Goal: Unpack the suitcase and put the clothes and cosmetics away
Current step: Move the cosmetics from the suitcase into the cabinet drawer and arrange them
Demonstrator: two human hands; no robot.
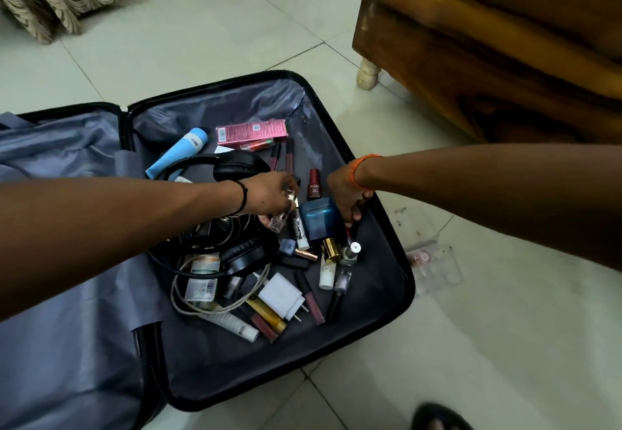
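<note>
Two hands are in the suitcase (380, 227) right now. Your left hand (269, 194) has its fingers (286, 207) curled round a small clear bottle (278, 221); your right hand (346, 194) reaches down beside the blue box (318, 216), fingers curled, apparently pinching a thin red item, though I can't tell for sure. Most cosmetics are left in the right half: blue tube (178, 153), pink box (252, 132), nail polish (314, 184), lip glosses, plus headphones (235, 167) and charger (279, 295). No clothes show; the left half shows only lining. Judging by that, you're midway, cosmetics barely begun.
</note>
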